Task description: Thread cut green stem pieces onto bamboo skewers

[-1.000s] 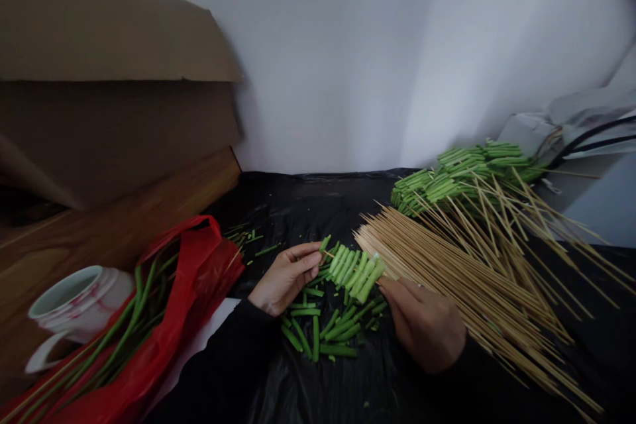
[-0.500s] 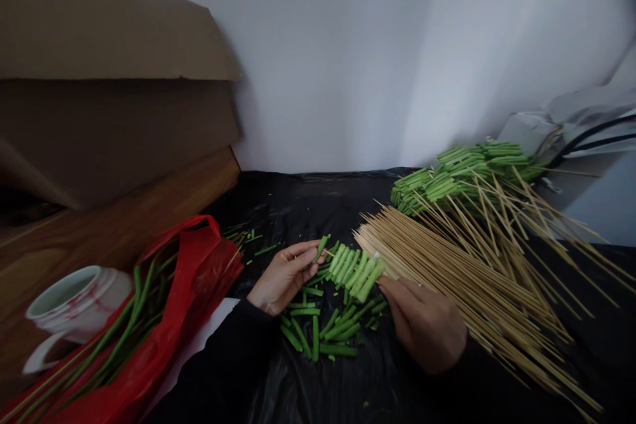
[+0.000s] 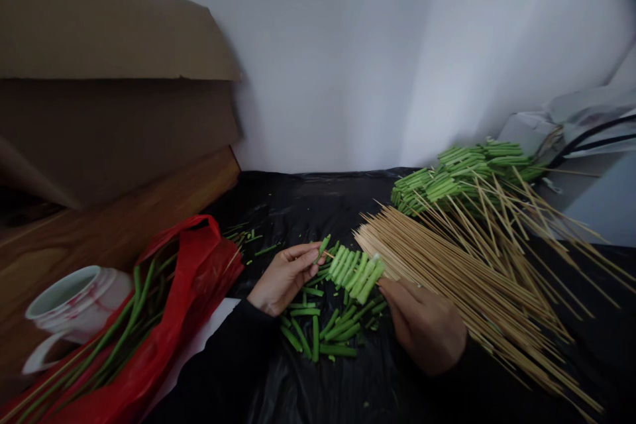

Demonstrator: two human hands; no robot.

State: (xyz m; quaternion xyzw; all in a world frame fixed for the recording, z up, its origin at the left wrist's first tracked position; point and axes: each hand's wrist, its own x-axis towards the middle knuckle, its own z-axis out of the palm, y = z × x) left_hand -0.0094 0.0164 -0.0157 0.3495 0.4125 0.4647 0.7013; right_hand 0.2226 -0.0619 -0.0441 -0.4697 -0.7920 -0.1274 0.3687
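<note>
Between the thumb and fingers of my left hand (image 3: 288,276) is a short cut piece of green stem (image 3: 322,248), set against the tip of a bamboo skewer (image 3: 328,254). My right hand (image 3: 426,324) is closed round the skewer's other end, much of which its fingers hide. A row of several green stem pieces (image 3: 355,269) sits side by side along the skewer, crosswise to it. Loose cut stem pieces (image 3: 342,330) lie below and behind the row on black plastic sheeting (image 3: 298,205).
Bare bamboo skewers (image 3: 447,265) lie in a wide bundle to the right. Behind them are piled filled skewers (image 3: 462,169). On the left are a red plastic bag (image 3: 199,265) with long green stems, a white mug (image 3: 79,298) and a cardboard box (image 3: 119,106).
Almost nothing differs. Both hands keep their places, and the stem piece in my left hand stays at the skewer's tip with a very slight shift.
</note>
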